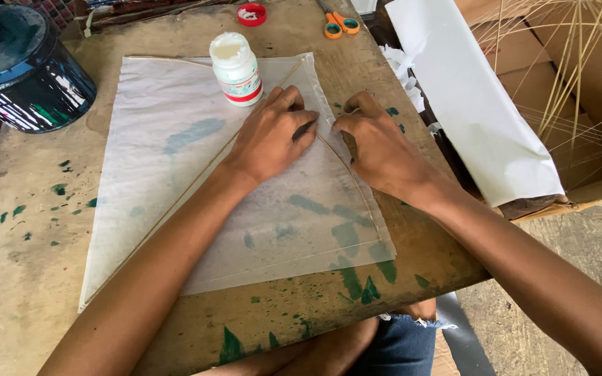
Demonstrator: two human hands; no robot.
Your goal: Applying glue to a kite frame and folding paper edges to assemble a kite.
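Pressing flat: left hand and right hand both lie fingers-down on the thin white paper sheet, pinching its folded edge over the curved bamboo stick; neither grips anything else. Sheet lies mid-tabletop, straight spine stick running diagonally under it. Risk: paper looks flimsy, so uneven pressure could tear or crease it, or the bowed stick could spring free. Glue bottle stands touching-close by the left fingers, easily knocked. Scissors, red lid, dark tin well apart.
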